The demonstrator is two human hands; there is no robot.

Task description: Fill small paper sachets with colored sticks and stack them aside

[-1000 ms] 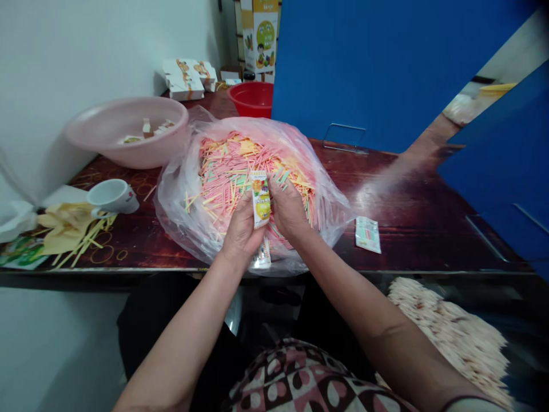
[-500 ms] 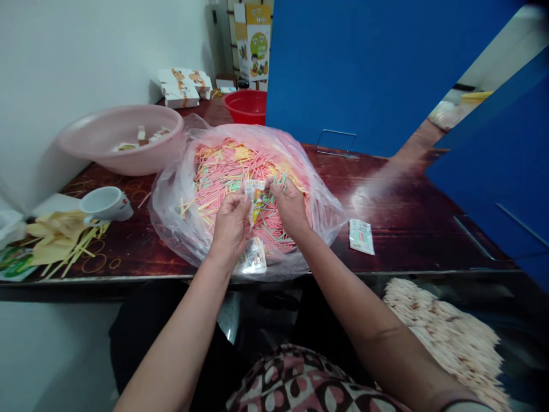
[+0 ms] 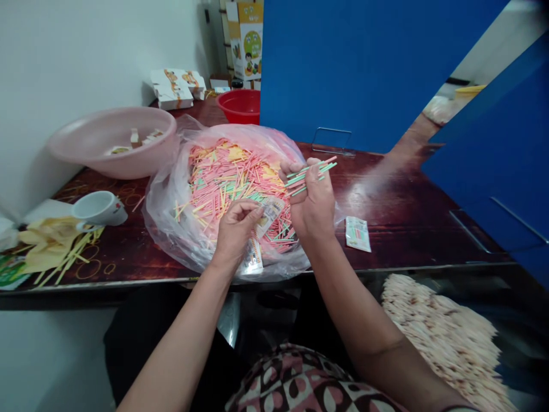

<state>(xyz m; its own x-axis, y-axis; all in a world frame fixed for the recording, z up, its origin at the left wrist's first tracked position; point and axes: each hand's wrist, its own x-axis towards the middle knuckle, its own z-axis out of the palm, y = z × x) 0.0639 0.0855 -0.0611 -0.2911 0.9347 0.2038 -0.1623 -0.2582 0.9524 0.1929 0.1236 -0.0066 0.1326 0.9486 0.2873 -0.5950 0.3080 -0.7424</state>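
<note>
A dark red wooden bench [image 3: 398,229] runs across the view, carrying a pink plastic basin [image 3: 107,154], a red bowl [image 3: 238,109] and a white mug [image 3: 99,209]. At its centre, a clear plastic bag [image 3: 159,223] lies open, heaped with thin pink, yellow and green sticks [image 3: 231,183]. Its front edge sags close to the bench edge, so a careless tug could drag it over and spill the heap. Above the bag, the right hand [image 3: 311,200] is partly open, with a few green and pink sticks [image 3: 311,173] pinched loosely in its fingers; a slight slackening could drop them back into the mix. The left hand [image 3: 235,229] closes its thumb and fingers on a printed paper packet [image 3: 270,216], which looks thin enough to crease or tear if squeezed too hard.
</note>
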